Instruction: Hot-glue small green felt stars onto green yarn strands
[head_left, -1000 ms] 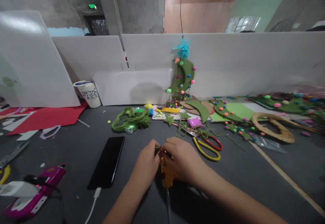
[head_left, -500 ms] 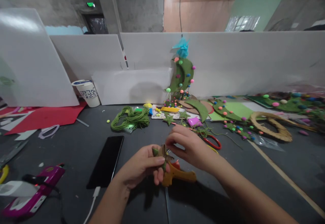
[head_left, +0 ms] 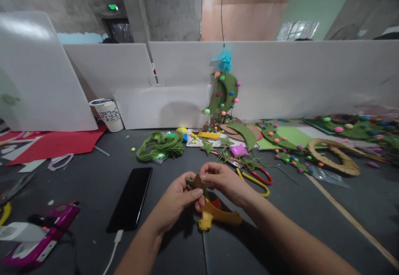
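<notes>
Between the fingers of my left hand [head_left: 176, 200] is a small green felt star [head_left: 198, 182] with a brown cardboard-like layer, held by thumb and fingers. My right hand [head_left: 224, 181] is closed, its fingertips pinched at the star's right edge; any thin thread between them is too small to make out. Just below both hands lies a yellow hot glue gun [head_left: 220, 216] with a glue stick [head_left: 204, 248] running out of its back toward me. Yellow-handled scissors [head_left: 257, 183] and red-handled scissors [head_left: 264, 176] rest beyond my right wrist.
A black phone [head_left: 130, 200] with a white cable lies at left, near a purple power strip [head_left: 59, 221]. Green yarn [head_left: 160, 146], felt stars [head_left: 207, 146] and a decorated green crescent [head_left: 229, 94] are farther back. A paper cup [head_left: 110, 115] stands before white boards [head_left: 174, 63].
My right hand has come down and left, bringing its fingertips against the star. The left hand has shifted slightly, and the yellow-handled scissors now show more fully.
</notes>
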### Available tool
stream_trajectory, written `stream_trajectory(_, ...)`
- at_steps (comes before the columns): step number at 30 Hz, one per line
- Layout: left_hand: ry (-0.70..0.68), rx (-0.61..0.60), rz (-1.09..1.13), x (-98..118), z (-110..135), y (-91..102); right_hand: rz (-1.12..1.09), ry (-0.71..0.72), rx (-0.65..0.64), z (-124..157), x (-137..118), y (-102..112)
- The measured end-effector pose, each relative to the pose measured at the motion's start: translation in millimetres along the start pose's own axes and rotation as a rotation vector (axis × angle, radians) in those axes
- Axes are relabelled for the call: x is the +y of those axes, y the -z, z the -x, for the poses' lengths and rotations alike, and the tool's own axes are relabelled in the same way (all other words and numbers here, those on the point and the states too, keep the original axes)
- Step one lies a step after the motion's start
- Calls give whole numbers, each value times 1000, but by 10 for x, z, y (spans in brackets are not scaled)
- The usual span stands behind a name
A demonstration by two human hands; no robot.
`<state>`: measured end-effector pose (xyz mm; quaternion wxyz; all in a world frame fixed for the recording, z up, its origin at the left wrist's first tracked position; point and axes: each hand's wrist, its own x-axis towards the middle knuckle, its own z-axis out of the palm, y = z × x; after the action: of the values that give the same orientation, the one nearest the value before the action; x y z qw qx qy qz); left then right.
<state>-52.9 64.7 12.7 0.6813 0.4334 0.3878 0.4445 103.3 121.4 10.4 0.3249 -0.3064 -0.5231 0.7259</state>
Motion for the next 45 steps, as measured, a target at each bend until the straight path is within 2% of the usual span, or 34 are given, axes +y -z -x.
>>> stream_trajectory(7, -43, 42, 4, 35, -14, 16, -95, -219, -36, -13, 97, 26)
stream_trajectory(15, -25, 71, 47, 6, -49, 20, -49, -203, -16, -35, 114, 44)
stream_trajectory(20, -16, 119, 81, -30, -62, 44, 97, -90, 38, -23, 78, 18)
stream_trajectory(26, -43, 168, 140, -58, -93, 89, 520, 229, 103, 11, 69, -63)
stream_trajectory(30, -33, 182, 167, -39, -107, 91, 724, 348, 103, 25, 87, -68)
stream_trajectory(36, -38, 195, 139, -30, -91, 100, 879, 414, 67, 70, 13, -75)
stream_trajectory(43, -42, 162, 148, -55, -96, 89, 957, 424, 127, 74, 81, -101)
stream_trajectory(45, -76, 245, 63, -84, -110, 69, 988, 401, 195, 73, 120, -103)
